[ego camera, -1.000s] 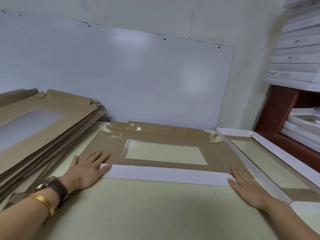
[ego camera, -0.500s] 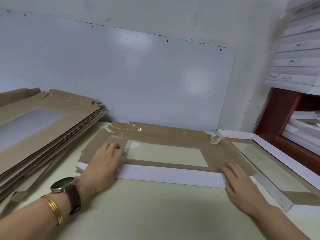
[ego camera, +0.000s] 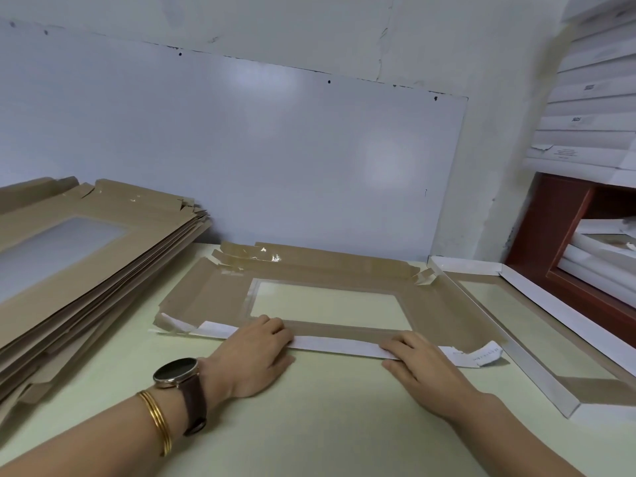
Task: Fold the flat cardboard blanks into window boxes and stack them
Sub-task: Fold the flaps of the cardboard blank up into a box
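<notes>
A flat brown cardboard blank (ego camera: 344,270) with a clear window lies in the middle of the pale green table (ego camera: 309,425). Its near long flap (ego camera: 330,344) is folded over and shows its white side. My left hand (ego camera: 256,352) presses on that flap left of centre, fingers flat. My right hand (ego camera: 418,361) presses on it right of centre, fingers flat too. At the right of the table sits a folded window box (ego camera: 526,342) with white walls.
A tall slanting pile of flat brown blanks (ego camera: 79,256) fills the left side. A whiteboard (ego camera: 241,149) leans on the back wall. White folded boxes are stacked on and inside a red-brown shelf (ego camera: 564,215) at the right.
Both hands have slid inward along the folded white flap, from its two ends toward its middle. The flap's end tabs now curl up free at both sides.
</notes>
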The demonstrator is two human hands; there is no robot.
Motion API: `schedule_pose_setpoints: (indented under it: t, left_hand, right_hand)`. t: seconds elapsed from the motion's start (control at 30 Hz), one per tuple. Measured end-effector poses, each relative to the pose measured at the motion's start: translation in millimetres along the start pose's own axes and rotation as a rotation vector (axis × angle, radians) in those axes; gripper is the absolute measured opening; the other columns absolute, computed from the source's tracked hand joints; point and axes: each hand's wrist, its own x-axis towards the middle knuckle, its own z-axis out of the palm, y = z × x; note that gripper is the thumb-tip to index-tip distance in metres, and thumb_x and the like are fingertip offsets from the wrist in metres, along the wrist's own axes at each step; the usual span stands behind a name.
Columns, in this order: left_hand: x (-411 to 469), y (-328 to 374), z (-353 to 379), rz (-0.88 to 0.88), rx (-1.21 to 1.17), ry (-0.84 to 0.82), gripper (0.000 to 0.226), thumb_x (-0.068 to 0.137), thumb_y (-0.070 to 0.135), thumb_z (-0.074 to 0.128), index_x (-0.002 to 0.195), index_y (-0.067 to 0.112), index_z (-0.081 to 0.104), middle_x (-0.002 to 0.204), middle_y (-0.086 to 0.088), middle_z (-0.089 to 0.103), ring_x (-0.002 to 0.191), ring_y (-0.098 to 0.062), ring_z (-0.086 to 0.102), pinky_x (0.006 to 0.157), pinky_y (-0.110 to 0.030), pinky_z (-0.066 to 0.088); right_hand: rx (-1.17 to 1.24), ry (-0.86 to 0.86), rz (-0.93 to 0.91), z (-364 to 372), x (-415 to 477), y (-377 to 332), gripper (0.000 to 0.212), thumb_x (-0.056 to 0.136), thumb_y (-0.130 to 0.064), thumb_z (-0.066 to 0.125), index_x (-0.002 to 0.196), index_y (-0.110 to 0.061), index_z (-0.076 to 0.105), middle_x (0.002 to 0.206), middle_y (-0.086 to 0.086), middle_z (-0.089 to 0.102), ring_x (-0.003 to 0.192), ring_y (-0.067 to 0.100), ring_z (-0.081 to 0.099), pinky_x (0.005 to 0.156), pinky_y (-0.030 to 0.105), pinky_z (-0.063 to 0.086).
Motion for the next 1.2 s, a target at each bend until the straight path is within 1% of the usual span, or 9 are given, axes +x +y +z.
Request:
schedule_pose_setpoints:
  t: [0.27,0.4,0.5,0.6,0.7,0.87,0.93,1.07,1.2]
  left_hand:
    - [5,-5,-3,-0.080,-0.029,0.009,0.036,0.103,0.039,0.027,0.105,0.019,0.057,0.100,0.004,0.049,0.095,-0.016,0.046,0.080,-0.027,0.039]
    - [5,-9,-6,-0.124,0.000,0.008,0.032,0.102,0.043,0.029,0.087,0.021,0.047,0.094,0.003,0.050,0.095,-0.019,0.050,0.074,-0.029,0.036]
    - [5,-16,-7,-0.170,-0.034,-0.003,0.036,0.101,0.050,0.030,0.081,0.022,0.044,0.087,0.005,0.046,0.092,-0.020,0.053,0.074,-0.031,0.039]
    - [5,-23,-4,-0.164,-0.039,0.013,0.036,0.101,0.046,0.029,0.078,0.023,0.040,0.082,0.007,0.041,0.092,-0.021,0.054,0.069,-0.029,0.033]
    - [3,-32,-2,-0.170,-0.021,0.024,0.035,0.102,0.042,0.026,0.075,0.023,0.037,0.080,0.006,0.040,0.092,-0.022,0.054,0.070,-0.030,0.032]
    - [4,-45,0,-0.246,0.047,-0.014,0.040,0.100,0.053,0.020,0.074,0.028,0.039,0.083,0.008,0.046,0.096,-0.020,0.055,0.076,-0.033,0.031]
    - [4,-48,2,-0.265,0.061,-0.026,0.043,0.098,0.057,0.018,0.071,0.030,0.038,0.082,0.009,0.047,0.097,-0.018,0.055,0.082,-0.033,0.032]
    - [3,-54,4,-0.271,0.072,-0.033,0.049,0.096,0.063,0.016,0.066,0.029,0.036,0.079,0.009,0.047,0.097,-0.018,0.055,0.083,-0.034,0.032]
    - [1,-62,0,-0.288,0.109,-0.083,0.058,0.093,0.066,0.011,0.082,0.030,0.056,0.082,0.010,0.051,0.099,-0.016,0.055,0.085,-0.035,0.033]
  right_hand:
    - [-0.061,-0.056,0.054,-8,9,-5,0.032,0.105,-0.032,0.031,0.099,-0.016,0.058,0.097,-0.006,0.048,0.098,0.011,0.044,0.089,0.025,0.037]
    - [-0.079,-0.095,0.073,-14,12,-7,0.028,0.105,-0.033,0.030,0.097,-0.019,0.052,0.096,-0.006,0.048,0.097,0.013,0.046,0.088,0.027,0.037]
    - [-0.067,-0.112,0.108,-18,13,-3,0.028,0.104,-0.038,0.032,0.089,-0.021,0.049,0.089,-0.008,0.047,0.091,0.013,0.046,0.085,0.029,0.038]
    - [-0.038,-0.144,0.156,-21,11,8,0.031,0.103,-0.042,0.030,0.079,-0.026,0.041,0.084,-0.009,0.045,0.087,0.011,0.045,0.082,0.029,0.039]
    - [-0.027,-0.167,0.212,-24,7,24,0.035,0.103,-0.043,0.026,0.083,-0.023,0.047,0.087,-0.008,0.048,0.090,0.012,0.047,0.085,0.032,0.042]
    - [-0.126,-0.135,0.305,-26,3,44,0.051,0.097,-0.062,0.025,0.079,-0.021,0.050,0.081,-0.007,0.053,0.080,0.012,0.050,0.066,0.028,0.035]
    - [-0.182,-0.136,0.309,-28,2,50,0.058,0.094,-0.067,0.022,0.079,-0.019,0.051,0.079,-0.006,0.054,0.077,0.012,0.051,0.067,0.028,0.035]
    - [-0.147,-0.136,0.329,-34,-4,61,0.059,0.093,-0.068,0.022,0.078,-0.018,0.050,0.075,-0.005,0.054,0.077,0.015,0.054,0.076,0.030,0.044]
    - [-0.161,-0.111,0.321,-37,-12,69,0.057,0.095,-0.064,0.023,0.083,-0.018,0.055,0.080,-0.004,0.059,0.079,0.013,0.055,0.080,0.030,0.045]
